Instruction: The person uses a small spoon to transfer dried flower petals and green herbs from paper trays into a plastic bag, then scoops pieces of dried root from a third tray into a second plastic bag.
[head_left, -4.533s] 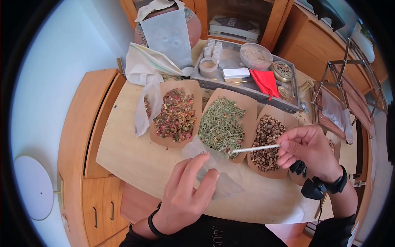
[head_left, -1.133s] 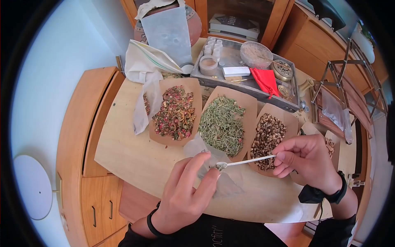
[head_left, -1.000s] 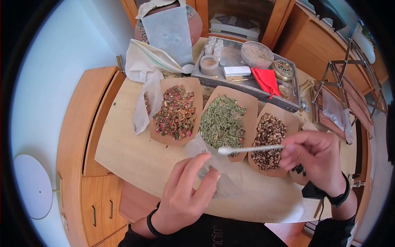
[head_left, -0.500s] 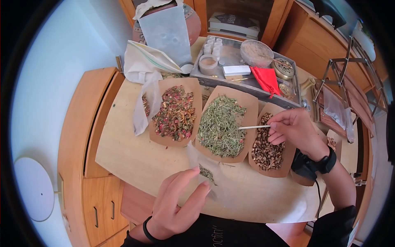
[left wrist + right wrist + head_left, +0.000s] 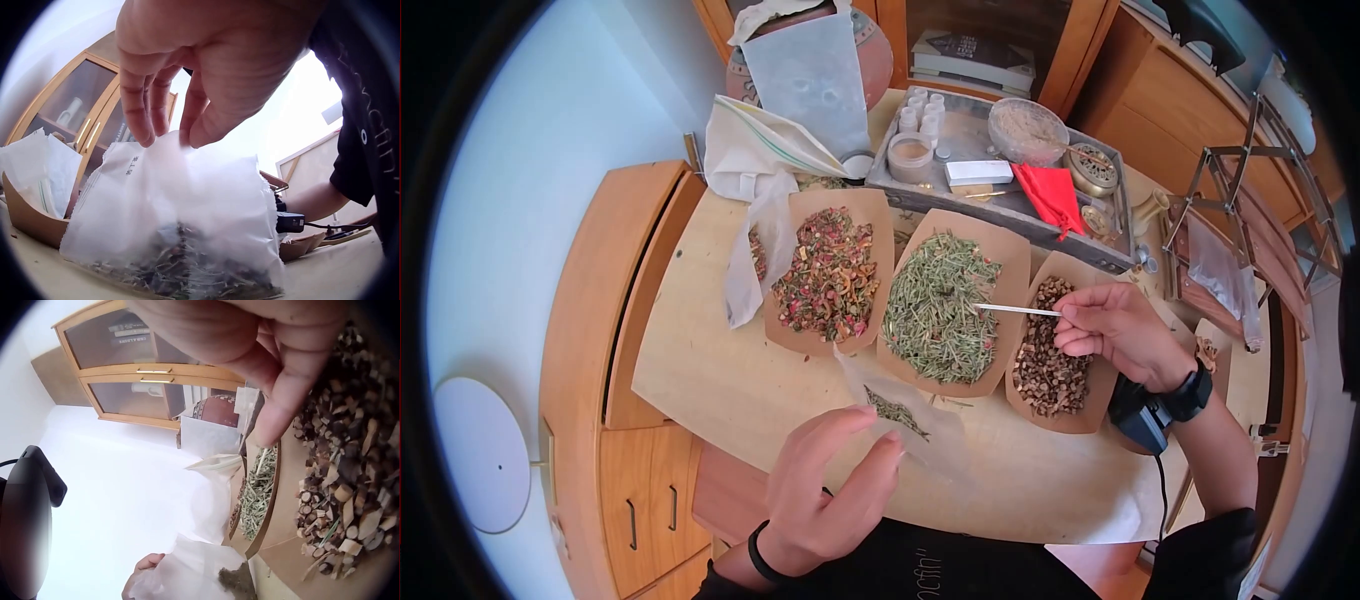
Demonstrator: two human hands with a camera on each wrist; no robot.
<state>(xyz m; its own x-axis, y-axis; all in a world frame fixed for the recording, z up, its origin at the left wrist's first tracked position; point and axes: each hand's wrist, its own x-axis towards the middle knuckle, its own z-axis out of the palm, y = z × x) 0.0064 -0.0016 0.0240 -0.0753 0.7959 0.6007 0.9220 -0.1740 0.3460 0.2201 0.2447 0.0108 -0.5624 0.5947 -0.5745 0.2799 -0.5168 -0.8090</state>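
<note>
My left hand pinches the upper edge of a translucent sachet between thumb and fingers. Dried green herb shows in the bottom of this sachet, which bulges open in the head view. The thin white handle of a small spoon is pinched in my right hand. Its bowl end is hidden in the heap of green chopped herb, which fills the middle paper tray. Under my right hand lies a paper tray of brown chopped stems.
To the left, another paper tray holds reddish dried petals, with a translucent bag against it. Behind stands a grey wooden tray bearing small bottles, jars and a red pouch. A folding rack stands at right.
The spoon carried herb to the sachet, came away with its bowl bare, and went back into the green heap. My left hand has shifted down and left, tilting the sachet.
</note>
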